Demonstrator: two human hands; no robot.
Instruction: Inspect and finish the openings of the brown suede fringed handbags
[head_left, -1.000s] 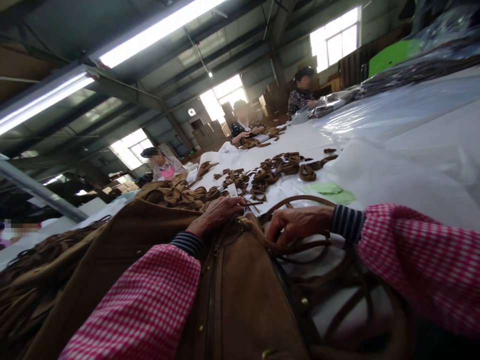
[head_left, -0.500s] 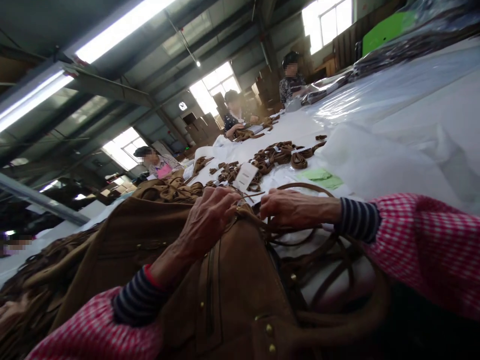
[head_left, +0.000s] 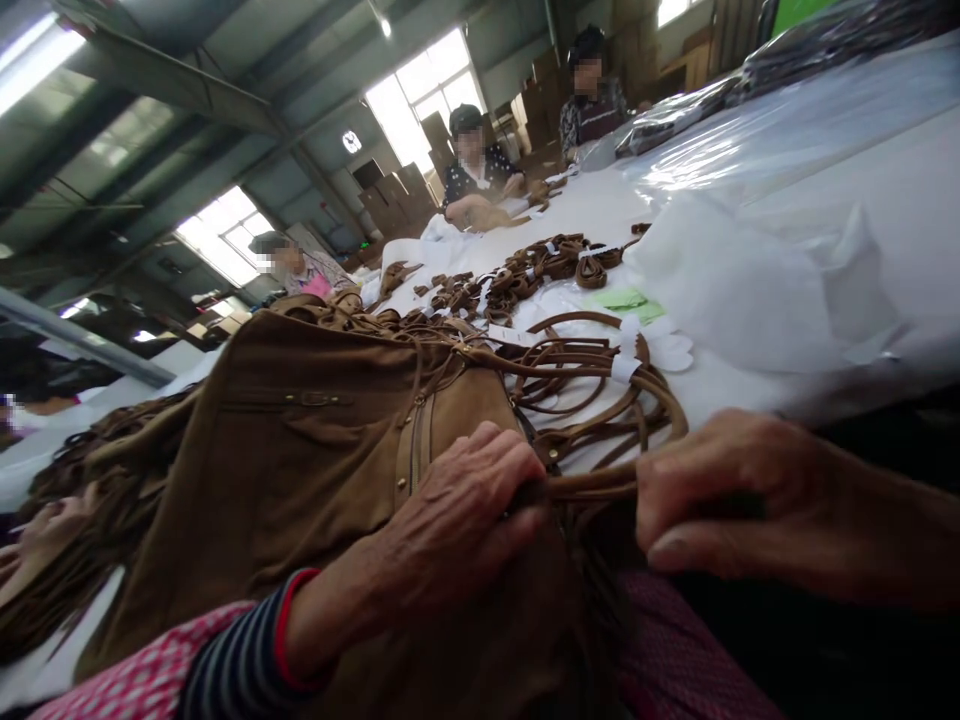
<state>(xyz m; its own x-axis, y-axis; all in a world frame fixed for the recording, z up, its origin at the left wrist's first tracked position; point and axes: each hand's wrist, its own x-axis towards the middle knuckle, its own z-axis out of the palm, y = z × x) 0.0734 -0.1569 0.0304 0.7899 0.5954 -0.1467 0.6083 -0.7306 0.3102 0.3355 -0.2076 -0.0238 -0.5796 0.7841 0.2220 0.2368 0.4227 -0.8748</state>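
A large brown bag (head_left: 330, 450) with zips and small metal studs lies before me, tilted across the table's edge. My left hand (head_left: 465, 510) is closed on the bag near its side edge, its fingertips curled and partly hidden. To the right, my right hand (head_left: 712, 500) is closed around the bag's brown handle (head_left: 592, 484), with the thumb below. Several brown straps (head_left: 660, 400) with a white wrap around them loop beyond the handle. A white tag (head_left: 514, 336) lies at the bag's far edge.
Bundled brown straps (head_left: 525, 270) lie on the white table (head_left: 825, 330), near a green sheet (head_left: 622, 302) and white wrapping (head_left: 750, 280). Plastic-covered goods (head_left: 690, 110) are at the back right. People sit across the table; another person's hand (head_left: 56, 530) is at the left.
Both hands have left the bag's far edge and come nearer to me, the left onto the bag's side, the right onto the handle. The view has also shifted.
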